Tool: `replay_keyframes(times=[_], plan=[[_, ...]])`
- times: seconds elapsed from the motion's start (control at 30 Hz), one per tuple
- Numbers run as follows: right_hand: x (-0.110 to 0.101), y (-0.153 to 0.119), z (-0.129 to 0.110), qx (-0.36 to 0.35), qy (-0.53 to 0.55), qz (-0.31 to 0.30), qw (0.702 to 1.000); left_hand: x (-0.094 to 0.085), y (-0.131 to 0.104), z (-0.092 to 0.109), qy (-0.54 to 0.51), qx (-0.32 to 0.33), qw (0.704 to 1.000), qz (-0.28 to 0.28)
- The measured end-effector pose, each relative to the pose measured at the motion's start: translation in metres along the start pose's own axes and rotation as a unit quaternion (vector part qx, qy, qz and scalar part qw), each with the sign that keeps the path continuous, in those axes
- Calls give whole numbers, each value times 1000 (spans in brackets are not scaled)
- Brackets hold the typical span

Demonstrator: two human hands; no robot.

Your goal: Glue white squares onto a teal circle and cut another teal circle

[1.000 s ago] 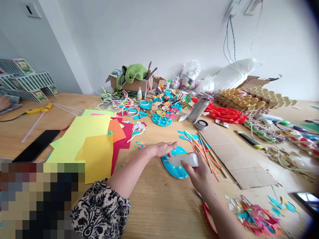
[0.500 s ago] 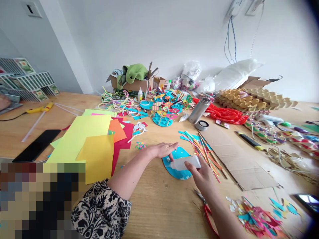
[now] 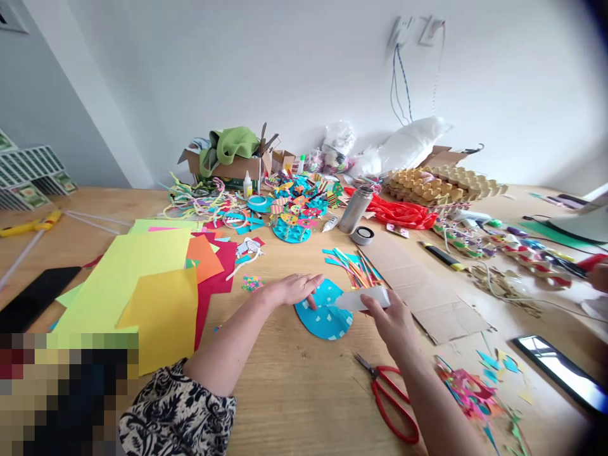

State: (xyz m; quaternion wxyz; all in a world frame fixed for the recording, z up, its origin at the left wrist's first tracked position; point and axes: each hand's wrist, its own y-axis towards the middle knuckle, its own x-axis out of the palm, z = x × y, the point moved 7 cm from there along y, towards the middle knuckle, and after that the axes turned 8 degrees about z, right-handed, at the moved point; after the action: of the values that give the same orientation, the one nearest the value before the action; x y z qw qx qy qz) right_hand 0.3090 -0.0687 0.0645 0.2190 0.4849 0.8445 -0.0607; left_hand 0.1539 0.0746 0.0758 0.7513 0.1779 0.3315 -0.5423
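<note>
A round blue paper disc [image 3: 327, 320] with several small white patches lies on the wooden table in front of me. My left hand [image 3: 298, 290] rests over its upper left edge, fingers stretched out and touching it. In my right hand [image 3: 392, 313] is a white, translucent squeeze bottle [image 3: 363, 297], tilted sideways with its tip low over the disc. The fingers wrap round the bottle's base. Nearer me, below the disc, lie red-handled scissors [image 3: 387, 396], partly behind my right forearm.
Coloured paper sheets [image 3: 128, 272] lie to the left beside a black phone [image 3: 40, 294]. Paper strips [image 3: 356, 269] and a cardboard sheet [image 3: 418, 285] are on the right. A steel flask [image 3: 356, 210] stands behind. At the right edge, another person's hand [image 3: 599, 278] shows.
The view has turned to the right, bringing the other person's hand into sight. My right hand has shifted the bottle rightward across the disc, uncovering more white patches.
</note>
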Motion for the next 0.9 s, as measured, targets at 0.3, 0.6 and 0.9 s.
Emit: replay_keyframes(times=[0.3,0.6,0.9], plan=[[11,7,-16,-51,20,-9,998,3,-15,31,175,13,984,19],[-1,17,-19,-68,-28,6,997,30,-31,61,312,14,950,-18],[23,22,-31,-102,-70,-16,992,54,-40,69,293,-52,953,51]])
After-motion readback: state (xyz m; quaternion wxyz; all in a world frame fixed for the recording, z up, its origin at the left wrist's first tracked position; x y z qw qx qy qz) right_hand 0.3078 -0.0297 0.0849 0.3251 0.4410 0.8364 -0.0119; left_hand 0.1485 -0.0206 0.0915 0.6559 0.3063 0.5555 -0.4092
